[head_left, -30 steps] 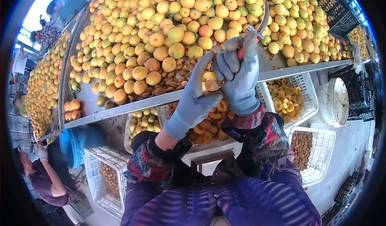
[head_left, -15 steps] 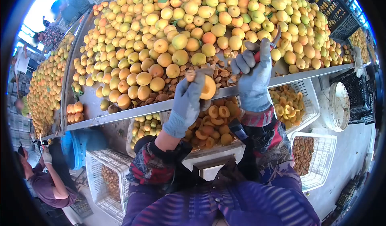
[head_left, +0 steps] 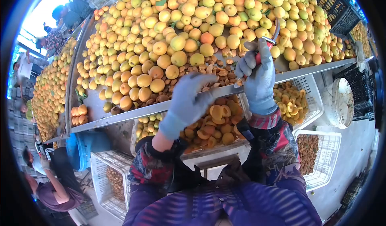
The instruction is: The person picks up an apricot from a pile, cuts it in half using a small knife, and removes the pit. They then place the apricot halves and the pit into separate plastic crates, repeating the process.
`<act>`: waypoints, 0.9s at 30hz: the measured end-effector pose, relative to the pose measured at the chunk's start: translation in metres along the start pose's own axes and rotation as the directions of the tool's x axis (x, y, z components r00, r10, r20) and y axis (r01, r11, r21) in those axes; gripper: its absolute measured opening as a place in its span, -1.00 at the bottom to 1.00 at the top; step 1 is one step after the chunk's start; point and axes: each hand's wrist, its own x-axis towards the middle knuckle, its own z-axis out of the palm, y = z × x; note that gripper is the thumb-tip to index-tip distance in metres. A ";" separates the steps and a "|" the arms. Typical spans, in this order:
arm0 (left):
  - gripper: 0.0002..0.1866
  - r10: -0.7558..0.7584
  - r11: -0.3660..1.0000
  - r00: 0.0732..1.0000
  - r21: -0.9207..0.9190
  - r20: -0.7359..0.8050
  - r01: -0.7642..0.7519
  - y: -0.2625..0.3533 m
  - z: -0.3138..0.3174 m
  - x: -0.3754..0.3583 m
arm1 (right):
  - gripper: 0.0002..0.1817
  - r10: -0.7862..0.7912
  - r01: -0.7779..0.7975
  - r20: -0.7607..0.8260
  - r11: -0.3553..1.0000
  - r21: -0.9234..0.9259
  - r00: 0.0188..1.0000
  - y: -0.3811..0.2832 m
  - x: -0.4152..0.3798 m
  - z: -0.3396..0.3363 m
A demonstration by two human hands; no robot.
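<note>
My left hand (head_left: 189,101), in a grey glove, is blurred by motion over the table's metal front edge (head_left: 225,91). Its fingers are stretched apart and no fruit shows in them. Right below is a crate of halved apricots (head_left: 217,113). My right hand (head_left: 259,79), gloved too, is closed round the red handle of a curved knife (head_left: 276,31), whose blade points up and away. Between the hands, apricot pits (head_left: 207,70) lie along the table edge. Beyond them rises a large heap of whole apricots (head_left: 177,43).
More halved apricots fill a white crate (head_left: 311,105) on the right. White crates of pits stand on the floor, right (head_left: 329,157) and left (head_left: 102,177). A white bucket (head_left: 343,103) is at right, a blue barrel (head_left: 74,151) at left. Another person (head_left: 60,194) works at lower left.
The apricot half that my left hand held is gone from it, and that hand has dropped slightly, its fingers now apart. My right hand still grips the knife, slightly further right in view.
</note>
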 end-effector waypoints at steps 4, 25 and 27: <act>-0.66 -0.126 0.992 0.980 -0.033 -0.152 0.123 -0.051 0.006 0.041 | -0.61 0.050 -0.050 -0.007 0.999 0.003 0.999 -0.006 -0.003 -0.002; -0.47 -0.338 0.298 0.940 -0.943 0.040 0.147 -0.032 -0.008 0.036 | -0.54 0.266 -0.068 0.340 0.866 -0.496 0.902 0.006 -0.024 -0.002; -0.31 -0.420 0.320 0.907 -0.934 0.012 0.161 -0.016 -0.008 0.029 | -0.54 0.263 -0.034 0.390 0.863 -0.505 0.883 0.013 -0.026 0.001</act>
